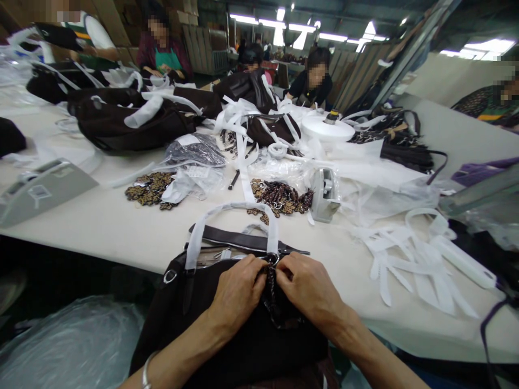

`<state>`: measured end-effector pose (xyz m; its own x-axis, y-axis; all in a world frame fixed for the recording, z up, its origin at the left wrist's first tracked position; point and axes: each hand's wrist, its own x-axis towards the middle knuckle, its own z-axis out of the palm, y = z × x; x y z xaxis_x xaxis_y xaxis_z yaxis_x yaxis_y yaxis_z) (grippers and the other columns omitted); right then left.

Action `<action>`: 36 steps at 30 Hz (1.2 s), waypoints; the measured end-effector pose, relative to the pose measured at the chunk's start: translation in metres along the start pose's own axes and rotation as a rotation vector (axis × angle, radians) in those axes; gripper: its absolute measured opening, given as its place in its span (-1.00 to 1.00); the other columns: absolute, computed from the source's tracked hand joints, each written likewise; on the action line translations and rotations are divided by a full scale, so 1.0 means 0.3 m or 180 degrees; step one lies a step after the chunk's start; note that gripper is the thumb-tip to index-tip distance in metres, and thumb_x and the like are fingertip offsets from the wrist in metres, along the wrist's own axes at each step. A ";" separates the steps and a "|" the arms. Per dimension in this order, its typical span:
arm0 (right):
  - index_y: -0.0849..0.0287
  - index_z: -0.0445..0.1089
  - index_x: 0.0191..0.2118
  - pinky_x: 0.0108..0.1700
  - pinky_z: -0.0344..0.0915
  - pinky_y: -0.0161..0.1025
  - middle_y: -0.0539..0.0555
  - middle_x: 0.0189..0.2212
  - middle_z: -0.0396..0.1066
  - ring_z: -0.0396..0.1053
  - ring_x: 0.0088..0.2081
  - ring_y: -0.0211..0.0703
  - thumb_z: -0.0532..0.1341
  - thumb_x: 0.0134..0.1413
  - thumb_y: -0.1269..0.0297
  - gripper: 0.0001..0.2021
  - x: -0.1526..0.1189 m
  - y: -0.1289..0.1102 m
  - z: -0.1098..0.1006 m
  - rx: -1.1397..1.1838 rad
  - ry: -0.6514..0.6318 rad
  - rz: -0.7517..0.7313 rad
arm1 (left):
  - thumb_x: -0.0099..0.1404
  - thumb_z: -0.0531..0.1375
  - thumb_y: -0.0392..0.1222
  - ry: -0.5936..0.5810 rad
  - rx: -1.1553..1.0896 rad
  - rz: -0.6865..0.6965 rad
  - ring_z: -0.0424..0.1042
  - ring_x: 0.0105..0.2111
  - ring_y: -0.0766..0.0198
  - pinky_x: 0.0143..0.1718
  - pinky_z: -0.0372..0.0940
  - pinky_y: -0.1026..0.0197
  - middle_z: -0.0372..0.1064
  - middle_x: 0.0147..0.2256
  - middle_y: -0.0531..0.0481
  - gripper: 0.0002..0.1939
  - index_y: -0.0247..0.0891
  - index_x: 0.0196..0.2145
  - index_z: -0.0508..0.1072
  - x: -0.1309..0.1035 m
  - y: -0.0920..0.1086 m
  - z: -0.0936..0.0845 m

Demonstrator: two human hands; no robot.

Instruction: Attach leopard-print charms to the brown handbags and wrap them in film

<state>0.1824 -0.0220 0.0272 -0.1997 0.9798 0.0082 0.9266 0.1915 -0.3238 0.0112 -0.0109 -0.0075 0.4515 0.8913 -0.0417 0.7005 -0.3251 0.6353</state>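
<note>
Dark bag (251, 351) at the edge of the surface (105, 224), probably for support

On the left, spotted charms (150, 189), likely set out for reach. Next, left hand (239, 283) pinched closed on a braided charm (271, 289) just below the handle ring (274, 259); right hand (306, 283) pinched there too, probably for fine control. Farther right, tape dispenser (324, 200).

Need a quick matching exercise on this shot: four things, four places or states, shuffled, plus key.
1. Dark brown fabric handbag
2. Silver metal bangle
3. Large white round disc
4. Loose flat white strips

A. Bearing a yellow-and-black piece
B. Around the left forearm
C. Strewn on the right side of the pale table
D. Beneath the left hand and right hand

Pairs: 1-D; 2-B; 3-A; 4-C
</note>
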 end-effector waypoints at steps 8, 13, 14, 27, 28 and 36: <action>0.15 0.43 -0.43 -0.29 0.18 -0.25 0.07 -0.40 0.49 0.42 -0.35 -0.14 0.13 0.15 0.43 -0.82 0.006 -0.001 -0.006 -0.0217 -0.0145 0.0016 | 0.40 0.00 -0.25 -0.0002 0.0443 0.0162 0.40 -0.12 0.15 -0.09 0.27 0.18 0.41 -0.16 -0.05 -0.75 -0.14 -0.06 0.41 -0.009 0.004 0.009; 0.16 0.43 -0.43 -0.32 0.13 -0.26 0.05 -0.40 0.49 0.41 -0.37 -0.16 0.14 0.14 0.42 -0.83 0.012 -0.003 -0.017 -0.0274 -0.0261 0.0072 | 0.39 0.03 -0.28 0.0140 0.0556 0.0241 0.41 -0.17 0.17 -0.14 0.30 0.17 0.39 -0.21 0.00 -0.78 -0.14 -0.09 0.41 -0.008 0.004 0.018; 0.16 0.43 -0.43 -0.31 0.13 -0.26 0.05 -0.40 0.48 0.41 -0.36 -0.16 0.15 0.14 0.42 -0.83 0.014 -0.002 -0.017 -0.0278 -0.0266 0.0082 | 0.39 0.04 -0.29 0.0163 0.0570 0.0242 0.41 -0.18 0.18 -0.15 0.31 0.18 0.39 -0.21 0.01 -0.79 -0.14 -0.10 0.41 -0.007 0.005 0.018; 0.17 0.44 -0.38 -0.31 0.11 -0.25 0.08 -0.38 0.47 0.39 -0.35 -0.14 0.14 0.18 0.40 -0.84 0.028 0.013 0.009 -0.0406 -0.0224 -0.0022 | 0.36 0.08 -0.33 0.0131 0.0119 0.0274 0.42 -0.18 0.20 -0.17 0.32 0.19 0.37 -0.17 0.02 -0.74 -0.10 -0.04 0.38 0.023 0.003 0.018; 0.17 0.44 -0.38 -0.30 0.11 -0.25 0.08 -0.38 0.47 0.39 -0.34 -0.14 0.14 0.18 0.40 -0.84 0.028 0.014 0.013 -0.0383 -0.0223 -0.0024 | 0.35 0.09 -0.34 0.0147 -0.0078 0.0269 0.42 -0.17 0.21 -0.13 0.31 0.20 0.37 -0.16 0.03 -0.74 -0.10 -0.06 0.39 0.026 0.000 0.019; 0.15 0.42 -0.39 -0.30 0.11 -0.26 0.06 -0.38 0.48 0.39 -0.34 -0.16 0.13 0.18 0.41 -0.84 0.014 0.024 0.019 -0.0199 -0.0247 -0.0003 | 0.22 0.11 -0.43 0.0300 -0.0624 -0.0011 0.40 -0.23 0.25 -0.16 0.25 0.22 0.39 -0.26 0.06 -0.79 -0.17 -0.23 0.38 0.044 -0.011 0.031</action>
<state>0.1864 -0.0166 0.0195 -0.2223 0.9728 -0.0655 0.9440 0.1979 -0.2640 0.0201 -0.0011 -0.0174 0.3891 0.9209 0.0223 0.5768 -0.2624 0.7736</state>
